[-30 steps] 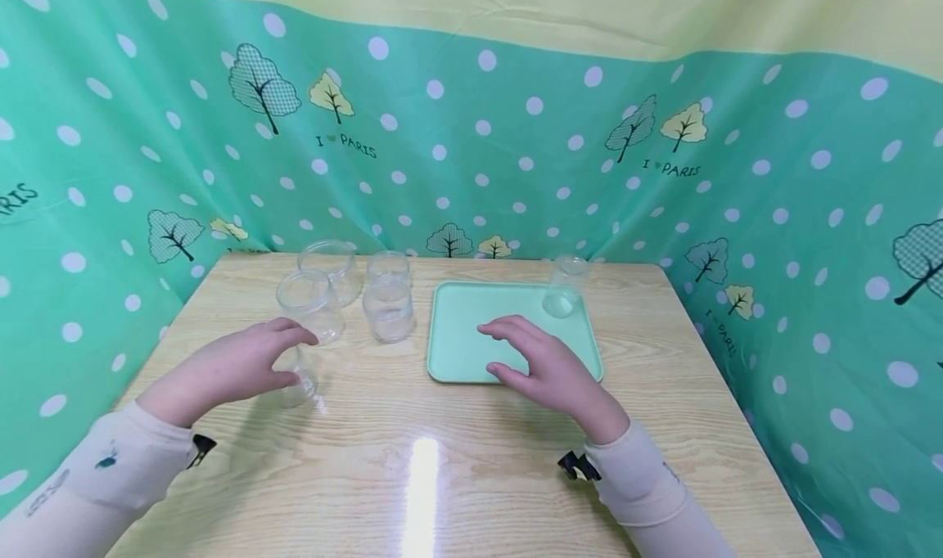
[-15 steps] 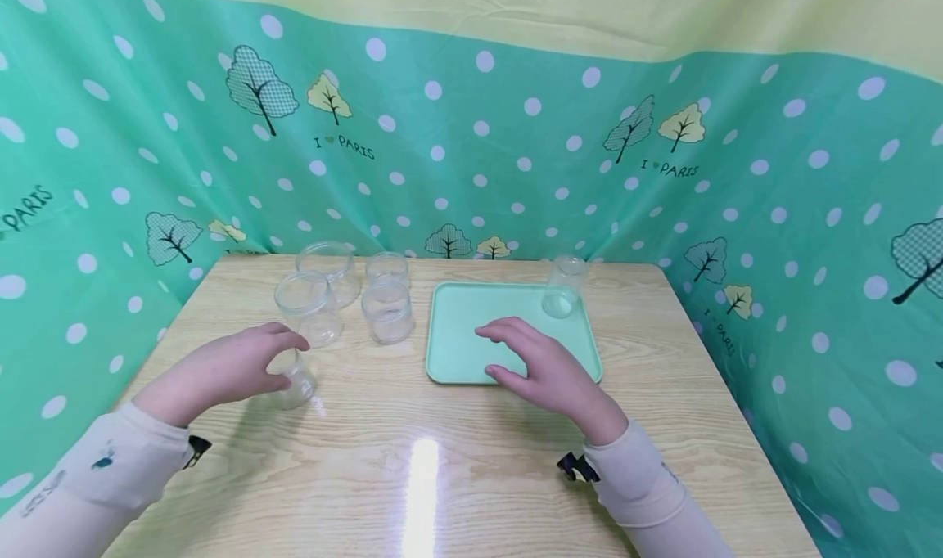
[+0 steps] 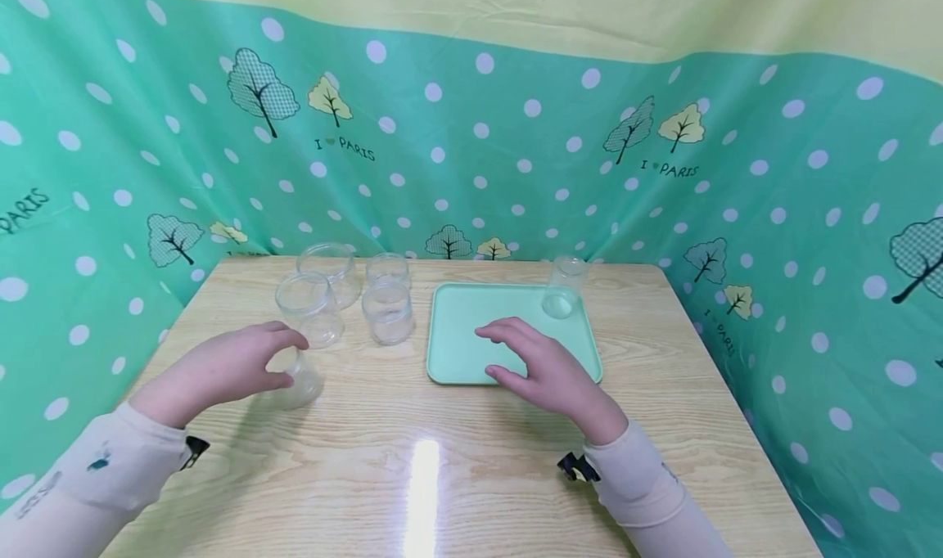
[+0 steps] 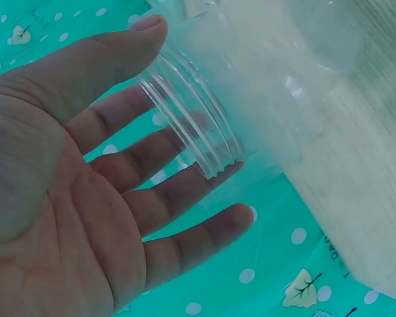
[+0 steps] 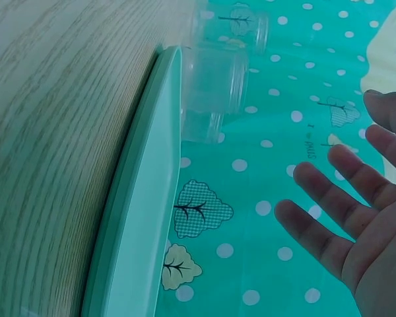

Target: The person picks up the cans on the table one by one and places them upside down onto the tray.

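My left hand (image 3: 239, 370) grips a clear jar (image 3: 304, 384) by its upper end, at the left of the table. In the left wrist view, the thumb lies on one side of the jar's threaded neck (image 4: 191, 115) and the fingers (image 4: 185, 191) on the other. Over the front of a pale green tray (image 3: 460, 345) hovers my right hand (image 3: 548, 374), fingers spread and holding nothing. A tall clear jar (image 3: 564, 288) stands in the tray's back right corner.
Behind the left hand stand two wide clear jars (image 3: 309, 308) and, to their right, two smaller clear jars (image 3: 388, 312). A polka-dot curtain (image 3: 471, 157) hangs round the back and sides of the wooden table (image 3: 354, 460).
The left hand has shifted slightly left, and the base of its jar has swung a little to the right. My right hand stays almost still over the tray.
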